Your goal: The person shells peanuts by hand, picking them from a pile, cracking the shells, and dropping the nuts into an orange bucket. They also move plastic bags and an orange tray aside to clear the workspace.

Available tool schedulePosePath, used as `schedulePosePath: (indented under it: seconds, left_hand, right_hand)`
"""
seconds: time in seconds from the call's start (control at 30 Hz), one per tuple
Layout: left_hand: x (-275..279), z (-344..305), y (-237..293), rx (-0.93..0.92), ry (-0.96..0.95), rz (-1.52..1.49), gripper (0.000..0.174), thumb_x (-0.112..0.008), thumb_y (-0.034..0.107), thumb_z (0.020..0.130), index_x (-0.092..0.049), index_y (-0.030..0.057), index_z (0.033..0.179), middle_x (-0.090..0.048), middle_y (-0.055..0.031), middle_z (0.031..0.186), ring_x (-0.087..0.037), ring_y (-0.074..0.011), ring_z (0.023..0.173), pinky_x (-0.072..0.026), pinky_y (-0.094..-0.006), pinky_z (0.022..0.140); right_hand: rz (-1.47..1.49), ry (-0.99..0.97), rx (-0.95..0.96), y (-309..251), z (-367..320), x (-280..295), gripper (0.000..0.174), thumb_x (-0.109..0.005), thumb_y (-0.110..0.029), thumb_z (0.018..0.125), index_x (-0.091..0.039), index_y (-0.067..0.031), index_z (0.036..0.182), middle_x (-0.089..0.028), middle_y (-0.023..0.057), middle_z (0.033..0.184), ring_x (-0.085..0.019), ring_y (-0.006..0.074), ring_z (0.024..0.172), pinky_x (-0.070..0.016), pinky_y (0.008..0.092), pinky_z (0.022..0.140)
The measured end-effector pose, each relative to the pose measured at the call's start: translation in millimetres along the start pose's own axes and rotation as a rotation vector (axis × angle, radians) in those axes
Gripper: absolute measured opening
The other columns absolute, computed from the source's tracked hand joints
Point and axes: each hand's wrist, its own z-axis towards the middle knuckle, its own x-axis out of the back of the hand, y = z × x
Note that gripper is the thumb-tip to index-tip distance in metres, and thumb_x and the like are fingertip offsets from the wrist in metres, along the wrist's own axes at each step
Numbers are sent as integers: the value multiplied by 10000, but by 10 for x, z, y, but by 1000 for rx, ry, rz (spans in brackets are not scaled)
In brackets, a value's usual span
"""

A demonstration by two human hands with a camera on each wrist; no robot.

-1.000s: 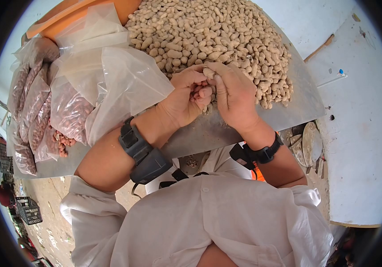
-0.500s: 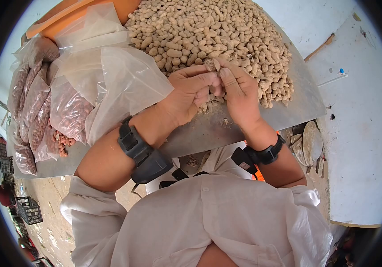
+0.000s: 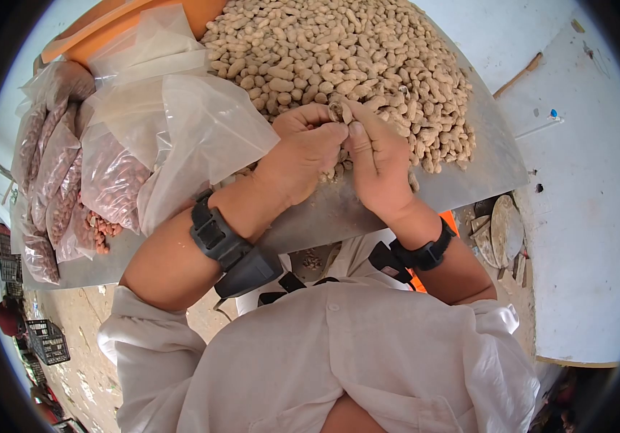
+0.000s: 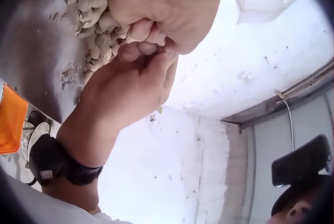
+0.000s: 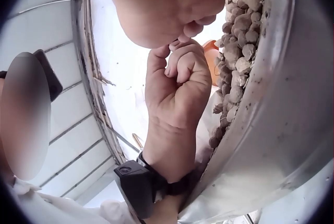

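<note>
In the head view both hands meet at the near edge of a big heap of unshelled peanuts (image 3: 339, 50). The fingertips of my left hand (image 3: 297, 155) and right hand (image 3: 382, 162) pinch one peanut (image 3: 336, 110) between them, its shell looking cracked and dark inside. The left fingers curl in toward the palm, and the back of the hand hides what lies there. Seen from the left wrist, the right hand (image 4: 120, 88) has thumb and fingers closed together against the left. The right wrist view shows the left hand (image 5: 180, 88) with folded fingers; the peanut is hidden there.
The heap lies on a metal table (image 3: 461, 191). Clear plastic bags (image 3: 115, 177) of reddish kernels stand left, with loose kernels (image 3: 104, 229) beside them. An open bag mouth (image 3: 216, 123) reaches near the left forearm. Behind is an orange basin (image 3: 115, 29).
The left hand has turned over, hiding the reddish kernels seen earlier in its palm. Both hands shifted slightly right, then back left, still at the peanut, whose shell now shows a dark opening.
</note>
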Motion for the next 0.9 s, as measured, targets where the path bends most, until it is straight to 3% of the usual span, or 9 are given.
schedulePosePath:
  seconds: [0.1, 0.3, 0.4, 0.5, 0.6, 0.8, 0.9]
  left_hand:
    - [4, -9, -14, -5, 12, -37, 9, -556, 23, 825, -563, 29, 828, -493, 31, 657, -351, -22, 470, -270, -181, 418]
    - [-28, -23, 29, 18, 27, -81, 9, -540, 40, 833, -542, 44, 826, -450, 49, 635, -338, -18, 466, -259, -176, 412]
    - [-42, -18, 16, 11, 46, -101, 23, -542, 45, 834, -535, 48, 812, -452, 45, 634, -337, -18, 463, -258, -176, 409]
    - [-29, -4, 10, 9, 51, -106, 41, -544, 47, 833, -532, 46, 794, -466, 36, 639, -341, -20, 463, -264, -180, 409]
    - [-20, -2, 16, 3, 27, -105, 35, -543, 44, 831, -542, 34, 798, -483, 25, 648, -348, -23, 465, -269, -183, 409]
    - [6, 33, 3, 7, 7, -147, 56, -523, 28, 826, -561, -9, 843, -498, -12, 643, -356, -39, 460, -280, -184, 413]
    - [-16, 27, 28, 3, -42, -164, 87, -508, 20, 827, -564, -29, 871, -526, -46, 663, -355, -42, 459, -284, -179, 416]
  right_hand:
    - [-142, 54, 109, -52, 34, -48, 200, -430, -54, 878, -525, 16, 1040, -568, 201, 789, -581, 349, 686, -456, 357, 596]
    - [-21, 67, -42, -82, 44, -99, 168, -408, -46, 883, -523, 5, 996, -546, 189, 739, -571, 336, 638, -442, 362, 565]
    - [81, 119, -95, -5, 30, -182, 169, -398, -70, 905, -526, 2, 989, -557, 135, 713, -571, 234, 608, -436, 329, 547]
    - [389, 133, -274, -101, 40, -216, 182, -398, -108, 926, -534, 0, 982, -546, 41, 699, -513, 103, 593, -415, 263, 521]
    - [715, 228, -500, -4, 18, -274, 191, -396, -130, 937, -542, -10, 963, -508, -25, 706, -422, 27, 595, -363, 191, 499]
    - [1011, 304, -651, -135, 69, -253, 178, -389, -119, 935, -540, -27, 956, -488, -25, 707, -387, 37, 570, -304, 175, 472]
    - [1092, 328, -616, -115, 53, -249, 176, -382, -119, 934, -531, -29, 962, -508, -2, 718, -414, 63, 564, -328, 194, 481]
